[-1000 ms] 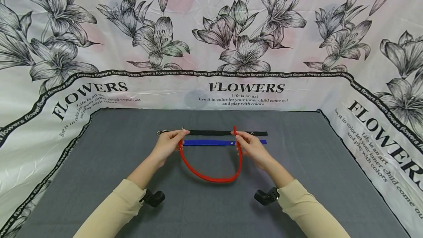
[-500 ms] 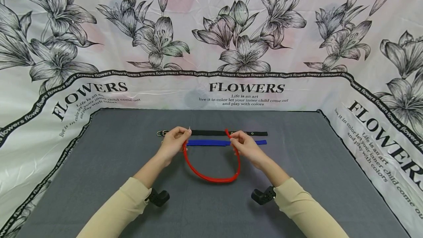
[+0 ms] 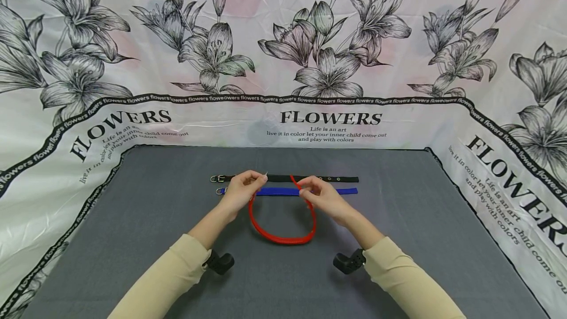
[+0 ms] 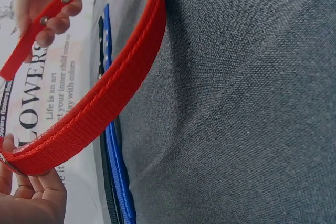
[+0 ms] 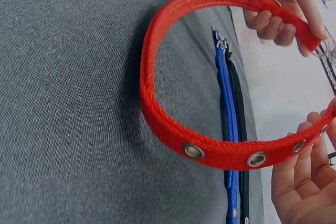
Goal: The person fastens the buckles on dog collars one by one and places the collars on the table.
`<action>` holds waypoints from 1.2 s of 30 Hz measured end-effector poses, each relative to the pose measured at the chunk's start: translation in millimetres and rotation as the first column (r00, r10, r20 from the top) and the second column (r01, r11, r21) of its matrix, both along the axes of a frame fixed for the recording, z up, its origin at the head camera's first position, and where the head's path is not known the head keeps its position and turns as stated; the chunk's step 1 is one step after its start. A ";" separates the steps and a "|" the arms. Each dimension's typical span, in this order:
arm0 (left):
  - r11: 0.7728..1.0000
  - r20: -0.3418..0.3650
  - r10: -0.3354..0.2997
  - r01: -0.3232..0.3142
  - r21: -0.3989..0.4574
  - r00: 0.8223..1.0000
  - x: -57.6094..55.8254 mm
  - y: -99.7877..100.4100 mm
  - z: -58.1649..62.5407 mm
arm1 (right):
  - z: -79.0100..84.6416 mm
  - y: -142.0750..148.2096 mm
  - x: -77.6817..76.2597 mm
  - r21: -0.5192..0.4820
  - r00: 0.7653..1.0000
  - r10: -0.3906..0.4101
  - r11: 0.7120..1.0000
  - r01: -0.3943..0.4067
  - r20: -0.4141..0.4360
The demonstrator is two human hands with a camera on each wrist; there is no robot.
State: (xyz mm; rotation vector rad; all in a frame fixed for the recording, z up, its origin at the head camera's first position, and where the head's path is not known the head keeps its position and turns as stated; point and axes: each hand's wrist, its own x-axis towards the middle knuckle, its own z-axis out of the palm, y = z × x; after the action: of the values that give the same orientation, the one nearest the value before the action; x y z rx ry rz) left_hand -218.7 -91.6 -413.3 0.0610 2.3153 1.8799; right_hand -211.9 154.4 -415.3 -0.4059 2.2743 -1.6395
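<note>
A red pet collar (image 3: 283, 241) hangs in a loop between the two hands, over the grey cloth. Its buckle end is pinched by my left hand (image 3: 242, 192); metal shows at that end in the right wrist view. My right hand (image 3: 325, 198) pinches the strap near the other end, and the free tip points up and left past the fingers. Metal eyelets (image 5: 256, 159) line this half of the red strap. Behind the hands lie a blue collar (image 3: 279, 191) and a black collar (image 3: 283, 178), side by side and straight, partly covered by the hands.
Grey cloth (image 3: 283, 279) covers the table. A white sheet (image 3: 221, 122) printed with flowers and lettering rises at the back and along both sides. Each wrist carries a black camera (image 3: 220, 263).
Both hands have moved toward each other, bringing the red collar's ends closer and narrowing its loop. The blue and black collars have stayed in place.
</note>
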 end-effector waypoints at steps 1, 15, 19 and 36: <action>1.000 -0.002 -0.005 0.005 0.005 1.000 -0.2 0.7 0.1 | 0.3 -0.8 -0.1 0.005 1.000 0.002 1.000 -0.002 0.000; 0.998 0.004 -0.067 0.067 -0.002 0.998 0.2 7.8 1.6 | 4.0 -12.7 -1.7 0.095 1.000 0.021 0.995 -0.019 -0.013; 0.996 0.000 -0.088 0.088 -0.006 0.996 1.2 9.4 2.6 | 8.4 -17.0 0.8 0.114 1.000 0.027 0.993 -0.025 -0.015; 0.991 -0.020 -0.124 0.123 -0.049 0.992 -0.7 12.0 0.4 | 35.6 -26.8 17.8 0.111 0.997 0.061 0.992 -0.056 -0.045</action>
State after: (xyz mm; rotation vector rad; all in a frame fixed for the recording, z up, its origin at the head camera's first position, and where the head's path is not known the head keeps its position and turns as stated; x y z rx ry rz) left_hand -219.4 -79.6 -412.9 0.2166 2.3122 1.7731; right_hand -194.1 127.6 -379.8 -0.4853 2.3513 -1.4838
